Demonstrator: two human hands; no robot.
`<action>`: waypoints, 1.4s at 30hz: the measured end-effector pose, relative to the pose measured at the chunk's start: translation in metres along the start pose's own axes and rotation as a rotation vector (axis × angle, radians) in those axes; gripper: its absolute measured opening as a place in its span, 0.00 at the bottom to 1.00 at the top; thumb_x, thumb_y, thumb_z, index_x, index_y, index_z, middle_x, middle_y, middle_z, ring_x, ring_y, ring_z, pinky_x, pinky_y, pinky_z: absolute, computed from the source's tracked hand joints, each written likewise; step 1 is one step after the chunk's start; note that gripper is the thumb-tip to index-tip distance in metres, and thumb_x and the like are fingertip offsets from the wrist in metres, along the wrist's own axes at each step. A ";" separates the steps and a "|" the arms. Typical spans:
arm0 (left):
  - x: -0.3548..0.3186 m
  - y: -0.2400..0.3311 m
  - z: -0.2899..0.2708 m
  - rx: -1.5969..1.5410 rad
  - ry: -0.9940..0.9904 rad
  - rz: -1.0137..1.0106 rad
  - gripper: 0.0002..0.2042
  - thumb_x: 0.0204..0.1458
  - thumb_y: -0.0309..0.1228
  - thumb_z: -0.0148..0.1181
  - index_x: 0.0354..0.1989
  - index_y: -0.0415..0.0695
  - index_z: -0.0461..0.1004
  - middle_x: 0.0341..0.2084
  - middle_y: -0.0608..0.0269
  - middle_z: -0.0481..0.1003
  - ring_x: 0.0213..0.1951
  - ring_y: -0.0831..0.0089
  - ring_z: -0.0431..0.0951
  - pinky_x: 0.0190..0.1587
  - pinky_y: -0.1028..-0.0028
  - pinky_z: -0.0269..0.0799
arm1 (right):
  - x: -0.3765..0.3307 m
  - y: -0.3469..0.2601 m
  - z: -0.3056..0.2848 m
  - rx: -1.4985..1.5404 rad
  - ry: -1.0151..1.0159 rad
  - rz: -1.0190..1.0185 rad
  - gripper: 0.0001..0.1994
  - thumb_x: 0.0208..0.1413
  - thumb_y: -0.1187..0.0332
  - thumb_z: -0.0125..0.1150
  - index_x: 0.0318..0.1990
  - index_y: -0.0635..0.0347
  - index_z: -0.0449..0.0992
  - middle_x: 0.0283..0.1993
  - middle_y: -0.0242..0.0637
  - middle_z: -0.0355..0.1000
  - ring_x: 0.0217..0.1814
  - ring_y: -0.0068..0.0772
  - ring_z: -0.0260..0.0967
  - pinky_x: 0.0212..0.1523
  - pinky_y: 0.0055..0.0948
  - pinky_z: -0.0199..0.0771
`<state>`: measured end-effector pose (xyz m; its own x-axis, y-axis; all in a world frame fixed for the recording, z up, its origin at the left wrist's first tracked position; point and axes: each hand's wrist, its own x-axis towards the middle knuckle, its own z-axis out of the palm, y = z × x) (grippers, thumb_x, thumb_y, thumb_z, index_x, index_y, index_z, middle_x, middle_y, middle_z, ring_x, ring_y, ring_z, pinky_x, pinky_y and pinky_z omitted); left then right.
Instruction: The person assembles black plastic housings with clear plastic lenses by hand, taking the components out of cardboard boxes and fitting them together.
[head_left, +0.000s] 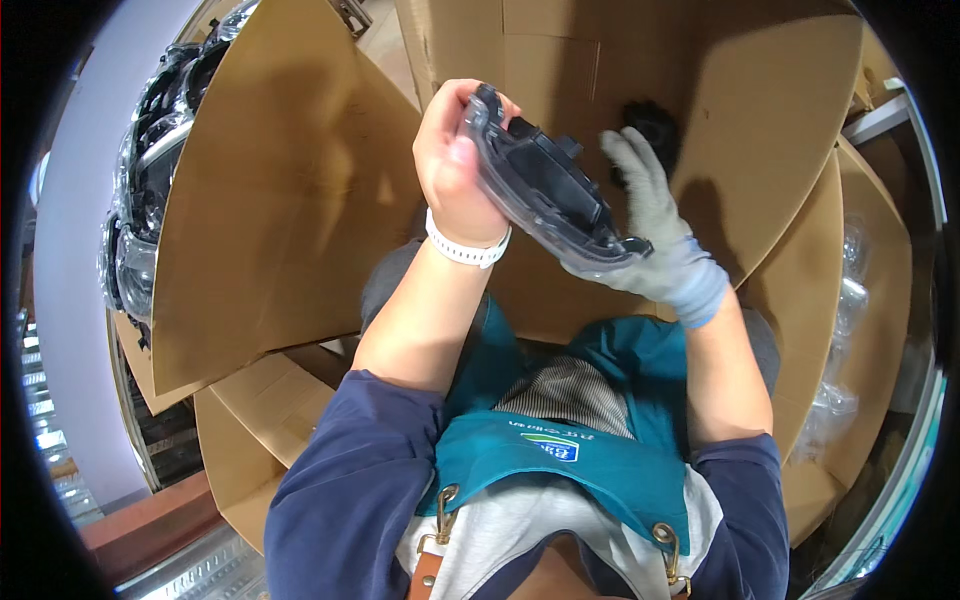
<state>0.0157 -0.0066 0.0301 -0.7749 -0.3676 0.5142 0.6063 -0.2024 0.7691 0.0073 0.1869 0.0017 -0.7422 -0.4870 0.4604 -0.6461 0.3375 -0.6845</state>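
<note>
A dark plastic housing with a clear cover, looking like a lamp unit (550,180), is held up tilted over the carton in front of me. My left hand (455,165), bare with a white wristband, is closed on its upper left end. At its lower right end, my right hand (655,220) in a grey glove touches the unit near the palm. The fingers of that hand are stretched upward, apart from the housing; its thumb is partly hidden. Beyond the glove, a black object (652,130) sits inside the carton, its kind unclear.
Cardboard flaps (290,190) of the open carton rise left and right. Several clear-covered black units (150,200) are stacked at the far left beside a pale panel (75,250). Clear plastic pieces (835,400) lie in another carton at right. A teal apron (560,450) covers my lap.
</note>
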 end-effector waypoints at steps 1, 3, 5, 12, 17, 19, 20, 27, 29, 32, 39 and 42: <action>-0.002 0.004 -0.008 0.109 -0.008 0.054 0.31 0.42 0.56 0.54 0.38 0.34 0.67 0.27 0.64 0.67 0.30 0.77 0.65 0.35 0.78 0.62 | 0.001 -0.009 -0.008 0.058 -0.080 0.059 0.46 0.32 0.58 0.77 0.62 0.60 0.60 0.65 0.54 0.53 0.69 0.53 0.51 0.65 0.39 0.56; -0.004 0.005 -0.011 0.214 -0.020 0.104 0.33 0.42 0.57 0.54 0.39 0.33 0.67 0.27 0.65 0.67 0.30 0.78 0.65 0.34 0.79 0.61 | 0.002 -0.019 -0.017 0.105 -0.020 -0.063 0.45 0.32 0.58 0.78 0.60 0.61 0.61 0.64 0.54 0.54 0.68 0.52 0.53 0.64 0.40 0.57; -0.007 0.005 -0.004 0.209 -0.019 0.089 0.30 0.45 0.56 0.47 0.34 0.33 0.64 0.26 0.60 0.64 0.32 0.71 0.64 0.44 0.68 0.62 | -0.003 -0.028 -0.016 0.179 0.042 -0.180 0.39 0.30 0.60 0.79 0.55 0.61 0.67 0.59 0.51 0.63 0.60 0.48 0.63 0.60 0.39 0.63; -0.016 -0.004 0.005 0.223 0.021 0.153 0.30 0.45 0.55 0.46 0.34 0.33 0.64 0.26 0.59 0.64 0.32 0.70 0.63 0.44 0.67 0.62 | -0.021 -0.019 0.009 0.360 0.184 -0.010 0.28 0.29 0.78 0.77 0.41 0.60 0.68 0.49 0.47 0.69 0.51 0.41 0.70 0.51 0.33 0.71; -0.011 -0.004 0.005 0.208 -0.026 0.172 0.30 0.46 0.55 0.45 0.36 0.32 0.64 0.27 0.58 0.65 0.32 0.69 0.64 0.44 0.67 0.63 | -0.017 -0.016 0.012 0.193 0.224 -0.120 0.26 0.27 0.74 0.79 0.37 0.59 0.69 0.41 0.44 0.71 0.44 0.41 0.72 0.44 0.32 0.73; -0.010 -0.004 0.004 0.222 -0.022 0.180 0.31 0.47 0.55 0.44 0.36 0.32 0.65 0.27 0.57 0.66 0.33 0.68 0.65 0.45 0.67 0.63 | -0.014 -0.015 0.017 0.161 0.272 -0.174 0.27 0.24 0.69 0.81 0.35 0.59 0.70 0.36 0.43 0.73 0.38 0.43 0.73 0.41 0.32 0.74; -0.010 -0.004 0.002 0.249 -0.025 0.182 0.31 0.47 0.56 0.44 0.37 0.31 0.65 0.28 0.56 0.67 0.34 0.68 0.66 0.45 0.67 0.63 | -0.014 -0.013 0.023 0.227 0.287 -0.130 0.26 0.27 0.71 0.79 0.36 0.60 0.70 0.37 0.43 0.73 0.38 0.42 0.73 0.40 0.32 0.74; -0.009 0.002 -0.006 0.636 -0.078 0.348 0.27 0.50 0.52 0.46 0.34 0.34 0.69 0.26 0.57 0.67 0.28 0.65 0.69 0.30 0.69 0.64 | -0.016 -0.019 0.035 0.397 0.259 0.001 0.29 0.41 0.76 0.68 0.53 0.62 0.63 0.55 0.43 0.65 0.55 0.37 0.65 0.56 0.33 0.66; -0.007 0.024 -0.014 0.614 -0.026 0.569 0.19 0.41 0.42 0.52 0.32 0.36 0.69 0.25 0.49 0.67 0.29 0.54 0.69 0.34 0.64 0.67 | -0.016 -0.011 0.038 0.344 0.286 -0.072 0.35 0.42 0.76 0.68 0.60 0.63 0.58 0.59 0.45 0.61 0.60 0.39 0.62 0.61 0.34 0.62; -0.012 0.091 -0.044 0.516 0.115 0.676 0.24 0.48 0.51 0.50 0.34 0.37 0.69 0.28 0.53 0.68 0.34 0.62 0.70 0.40 0.65 0.66 | -0.020 -0.006 0.036 0.256 0.193 -0.079 0.34 0.49 0.73 0.64 0.63 0.64 0.54 0.62 0.46 0.59 0.62 0.40 0.60 0.63 0.36 0.59; 0.030 0.269 -0.140 0.223 0.486 0.397 0.24 0.56 0.48 0.34 0.37 0.39 0.69 0.29 0.57 0.70 0.34 0.66 0.69 0.45 0.61 0.67 | -0.013 -0.001 0.037 0.235 -0.132 0.050 0.25 0.54 0.69 0.61 0.58 0.68 0.63 0.59 0.51 0.62 0.60 0.44 0.62 0.60 0.37 0.64; 0.083 0.315 -0.174 0.173 0.806 0.216 0.26 0.59 0.50 0.30 0.42 0.42 0.71 0.30 0.58 0.71 0.35 0.65 0.71 0.40 0.58 0.71 | -0.013 0.003 0.042 0.206 -0.120 0.052 0.25 0.53 0.68 0.61 0.57 0.68 0.63 0.58 0.52 0.63 0.60 0.46 0.63 0.60 0.37 0.64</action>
<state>0.1733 -0.2590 0.2489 -0.2418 -0.9293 0.2793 0.6394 0.0639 0.7662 0.0223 0.1602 -0.0297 -0.7387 -0.5701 0.3595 -0.5489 0.1993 -0.8118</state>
